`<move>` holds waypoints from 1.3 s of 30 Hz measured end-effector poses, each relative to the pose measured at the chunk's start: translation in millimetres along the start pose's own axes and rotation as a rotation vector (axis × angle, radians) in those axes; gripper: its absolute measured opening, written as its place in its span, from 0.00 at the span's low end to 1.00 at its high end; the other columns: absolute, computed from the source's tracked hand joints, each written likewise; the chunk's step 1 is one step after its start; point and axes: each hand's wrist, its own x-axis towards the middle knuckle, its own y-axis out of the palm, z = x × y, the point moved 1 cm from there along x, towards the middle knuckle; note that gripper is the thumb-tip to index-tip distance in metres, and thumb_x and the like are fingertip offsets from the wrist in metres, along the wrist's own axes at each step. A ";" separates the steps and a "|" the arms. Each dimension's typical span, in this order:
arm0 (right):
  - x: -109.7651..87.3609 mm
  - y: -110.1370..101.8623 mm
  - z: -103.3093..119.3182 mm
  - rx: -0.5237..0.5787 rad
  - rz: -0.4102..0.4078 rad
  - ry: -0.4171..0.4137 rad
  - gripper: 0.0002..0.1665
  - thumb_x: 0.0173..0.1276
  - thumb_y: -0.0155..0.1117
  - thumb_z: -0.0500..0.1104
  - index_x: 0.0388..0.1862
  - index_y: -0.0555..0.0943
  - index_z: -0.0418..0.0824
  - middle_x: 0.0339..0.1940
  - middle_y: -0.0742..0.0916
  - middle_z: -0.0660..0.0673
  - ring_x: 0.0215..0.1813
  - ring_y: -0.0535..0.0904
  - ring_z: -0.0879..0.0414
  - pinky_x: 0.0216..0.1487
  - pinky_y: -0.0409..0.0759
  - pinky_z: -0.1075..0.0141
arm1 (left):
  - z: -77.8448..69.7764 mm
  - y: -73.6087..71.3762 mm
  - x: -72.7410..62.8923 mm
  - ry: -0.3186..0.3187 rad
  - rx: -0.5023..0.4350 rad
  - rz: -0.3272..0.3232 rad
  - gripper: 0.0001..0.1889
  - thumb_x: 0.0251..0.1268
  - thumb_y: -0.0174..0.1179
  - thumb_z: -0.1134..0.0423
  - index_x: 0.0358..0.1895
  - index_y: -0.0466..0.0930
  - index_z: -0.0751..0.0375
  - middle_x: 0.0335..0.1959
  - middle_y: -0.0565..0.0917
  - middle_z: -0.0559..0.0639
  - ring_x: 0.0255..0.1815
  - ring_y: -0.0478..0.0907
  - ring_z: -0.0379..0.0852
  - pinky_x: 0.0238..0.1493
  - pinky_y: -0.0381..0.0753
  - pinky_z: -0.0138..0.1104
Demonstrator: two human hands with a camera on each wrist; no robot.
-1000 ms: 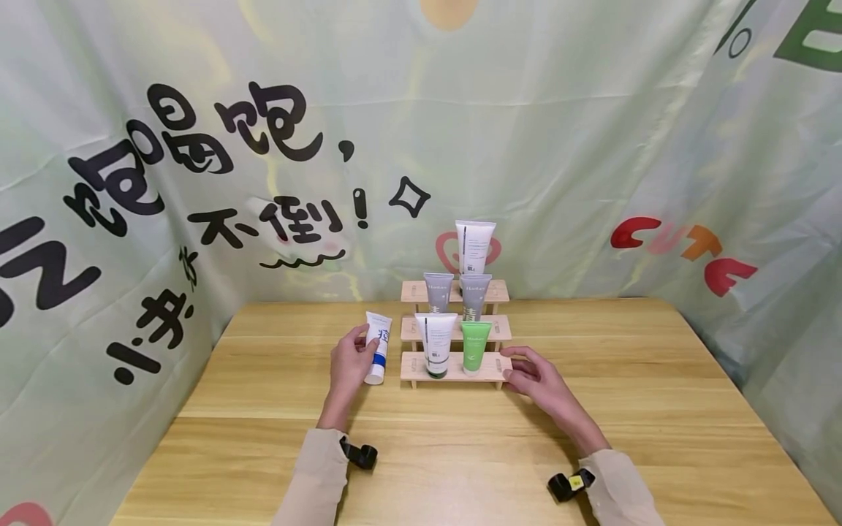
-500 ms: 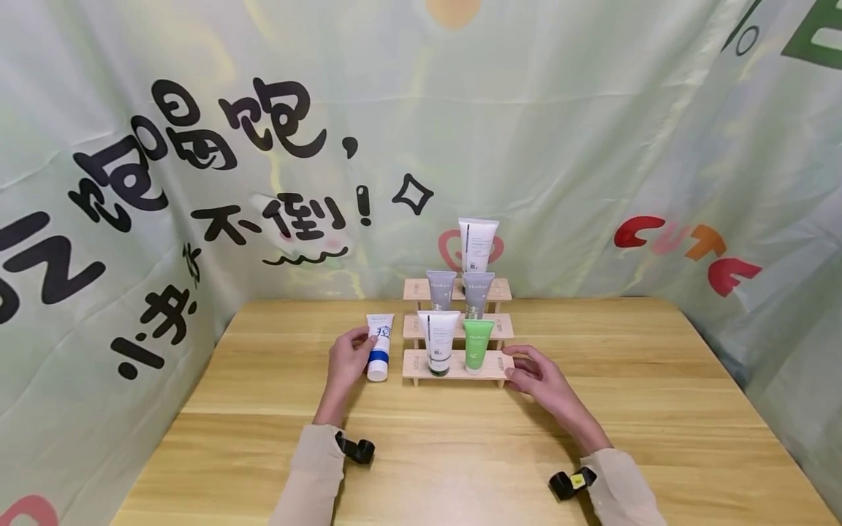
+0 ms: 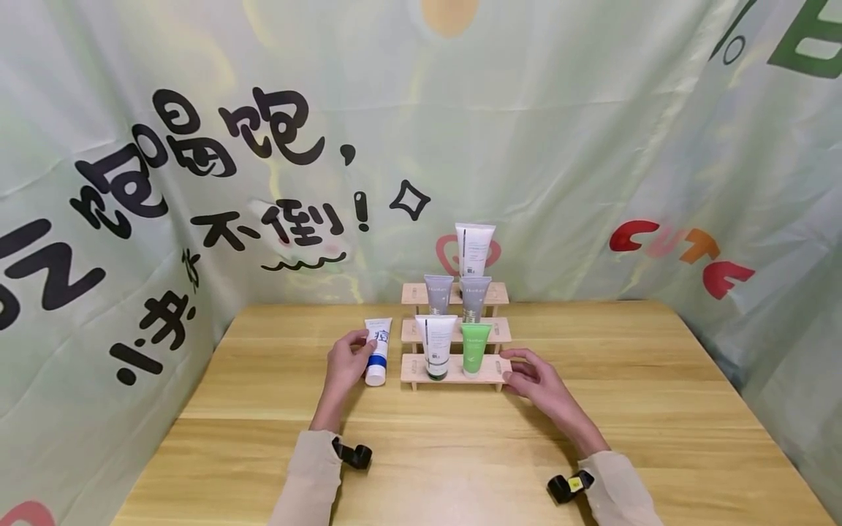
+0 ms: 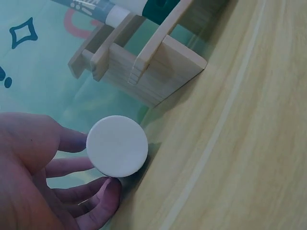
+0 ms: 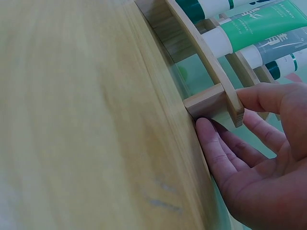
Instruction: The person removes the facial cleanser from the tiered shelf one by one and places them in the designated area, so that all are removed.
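In the head view my left hand (image 3: 347, 360) grips a white tube with a blue band (image 3: 377, 351), to the left of a tiered wooden display rack (image 3: 413, 367). The tube lies with its round white cap (image 4: 117, 146) toward me in the left wrist view. My thumb and fingers are at its left side. My right hand (image 3: 539, 378) holds the right end of the rack's lowest shelf. In the right wrist view my thumb (image 5: 261, 97) touches the shelf end, while the other fingers bend in beside the rack's leg (image 5: 206, 101).
A white tube (image 3: 437, 343) and a green tube (image 3: 475, 347) stand on the lowest shelf. Two grey tubes (image 3: 474, 296) stand on the middle one, and another white tube (image 3: 473, 252) on the top. Behind the wooden table (image 3: 434, 453) hangs a printed curtain (image 3: 559, 146).
The tube in my left hand has turned slightly, from leaning to a straighter line beside the rack. My right hand stays at the rack's end. The head view has shifted slightly.
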 end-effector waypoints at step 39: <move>0.4 -0.2 0.5 -0.016 -0.008 0.015 0.27 0.77 0.62 0.39 0.71 0.70 0.34 0.69 0.75 0.27 0.63 0.78 0.40 0.56 0.84 0.59 | -75.3 -18.3 -32.9 0.255 -0.226 -0.025 0.14 0.73 0.62 0.68 0.59 0.82 0.64 0.57 0.83 0.59 0.50 0.79 0.58 0.47 0.81 0.38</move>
